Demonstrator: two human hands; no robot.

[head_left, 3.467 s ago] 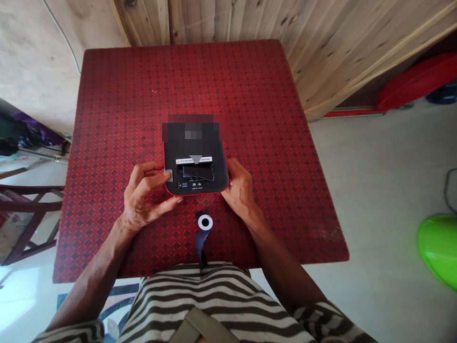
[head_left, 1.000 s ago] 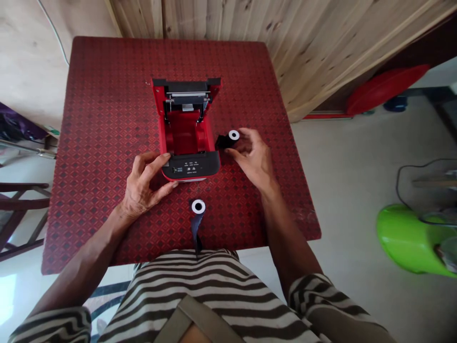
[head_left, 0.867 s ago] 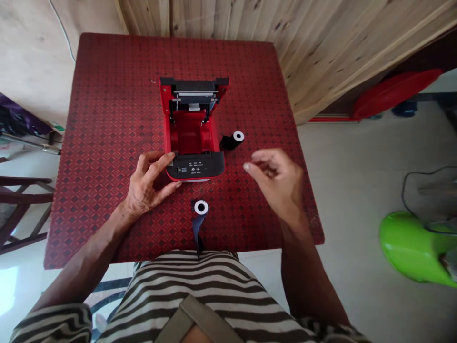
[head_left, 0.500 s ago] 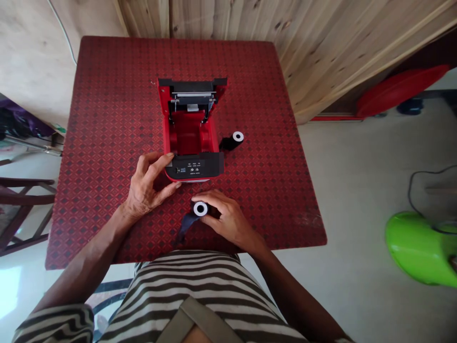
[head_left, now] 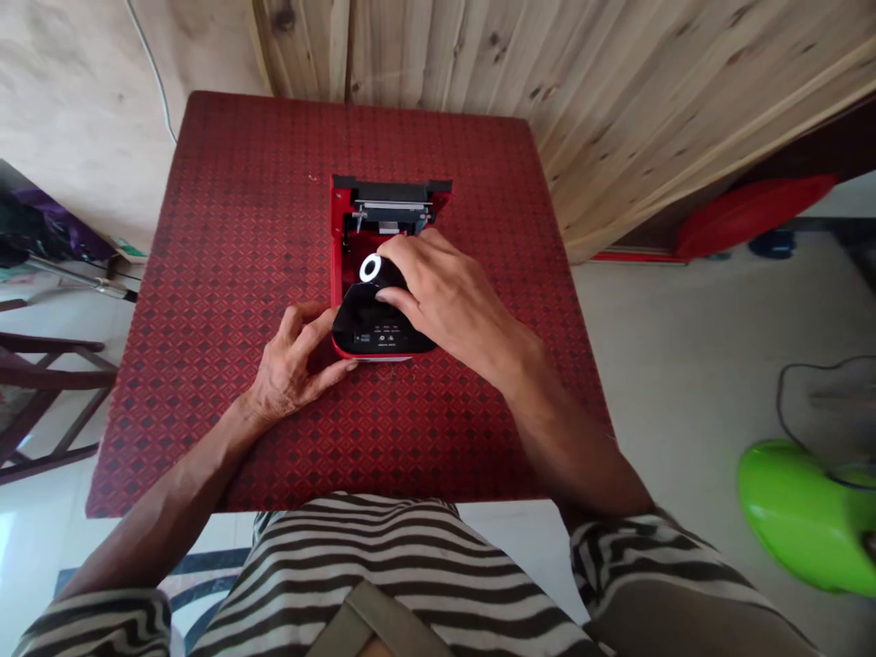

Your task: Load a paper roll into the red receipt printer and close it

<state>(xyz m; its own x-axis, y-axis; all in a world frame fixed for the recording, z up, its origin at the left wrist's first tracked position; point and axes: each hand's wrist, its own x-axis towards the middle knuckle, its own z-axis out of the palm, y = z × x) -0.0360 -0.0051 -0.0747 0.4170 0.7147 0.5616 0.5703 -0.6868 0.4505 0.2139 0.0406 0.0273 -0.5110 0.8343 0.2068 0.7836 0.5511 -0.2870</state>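
A red and black label printer (head_left: 391,193) stands on the table with its lid raised. My left hand (head_left: 286,370) steadies its front left corner, fingers at the side and on top, thumb along the lower front edge. Over the printer's open bay, my right hand (head_left: 455,292) is closed around a black ribbon roll (head_left: 390,273), whose white core (head_left: 370,267) faces left. A loose dark stretch of ribbon (head_left: 356,310) hangs from the roll across the front panel. Most of the bay is hidden by my right hand and the roll.
The table (head_left: 239,228) has a red patterned cover and meets a wooden plank wall (head_left: 438,55) at the back. A dark wooden chair (head_left: 55,392) stands at left. On the floor at right is a bright green plastic object (head_left: 794,511).
My right hand has carried the ribbon roll from the table in front of the printer up over its open bay. The second black roll is now out of sight. My left hand keeps its hold.
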